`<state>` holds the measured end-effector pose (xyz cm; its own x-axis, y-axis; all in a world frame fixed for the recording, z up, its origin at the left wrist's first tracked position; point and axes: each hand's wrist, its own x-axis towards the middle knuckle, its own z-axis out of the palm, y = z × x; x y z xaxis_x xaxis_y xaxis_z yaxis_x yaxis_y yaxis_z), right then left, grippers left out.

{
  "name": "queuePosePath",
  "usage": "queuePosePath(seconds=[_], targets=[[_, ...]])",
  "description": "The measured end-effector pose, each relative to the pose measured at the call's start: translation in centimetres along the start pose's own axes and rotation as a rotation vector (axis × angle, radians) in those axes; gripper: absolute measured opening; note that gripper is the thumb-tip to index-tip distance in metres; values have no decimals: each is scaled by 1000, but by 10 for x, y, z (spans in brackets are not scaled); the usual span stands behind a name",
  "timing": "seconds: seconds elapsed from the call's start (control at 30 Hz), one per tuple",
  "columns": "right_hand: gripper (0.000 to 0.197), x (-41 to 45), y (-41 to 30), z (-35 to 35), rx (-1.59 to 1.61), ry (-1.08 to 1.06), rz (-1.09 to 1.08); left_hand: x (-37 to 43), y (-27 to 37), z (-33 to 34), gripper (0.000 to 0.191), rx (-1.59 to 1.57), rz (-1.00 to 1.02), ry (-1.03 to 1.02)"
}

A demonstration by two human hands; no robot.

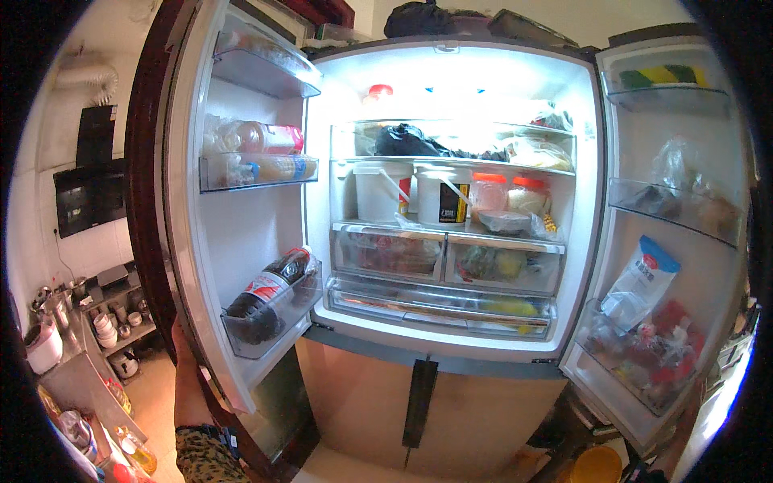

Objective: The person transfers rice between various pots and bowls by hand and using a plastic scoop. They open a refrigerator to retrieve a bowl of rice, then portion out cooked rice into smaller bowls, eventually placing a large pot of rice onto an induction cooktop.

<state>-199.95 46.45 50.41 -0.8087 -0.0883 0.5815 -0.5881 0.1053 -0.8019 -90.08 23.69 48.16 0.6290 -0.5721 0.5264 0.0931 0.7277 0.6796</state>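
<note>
My left hand (181, 344) is at the outer edge of the refrigerator's left door (247, 220), with its fingers mostly hidden by the door. My right hand is out of view. Both upper doors of the refrigerator stand wide apart, and the lit inside faces me. A large bottle of dark soda (266, 296) leans in the left door's bottom bin. On a middle shelf are two white plastic buckets (380, 193), two red-lidded jars (488, 192) and a covered bowl (502, 221). A black plastic bag (406, 140) lies one shelf higher. Clear drawers (386, 256) below hold bagged food.
The right door (634, 121) carries bins with bagged food and a white-and-blue packet (643, 284). Closed lower doors (362, 392) lie beneath. At left stand a counter (72, 350), stacked bowls (105, 329) and oil bottles (136, 450) near the floor. A yellow round object (596, 465) sits bottom right.
</note>
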Motion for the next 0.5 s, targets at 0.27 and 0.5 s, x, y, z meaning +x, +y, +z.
queuePosePath(seconds=[0.27, 0.5], targets=[[45, 0, -10, 16, 11, 11, -13, 6, 3, -9, 46, -4, 61, 21], [43, 3, -4, 7, -20, 33, -10, 14, -8, -27, 46, -6, 110, -79]])
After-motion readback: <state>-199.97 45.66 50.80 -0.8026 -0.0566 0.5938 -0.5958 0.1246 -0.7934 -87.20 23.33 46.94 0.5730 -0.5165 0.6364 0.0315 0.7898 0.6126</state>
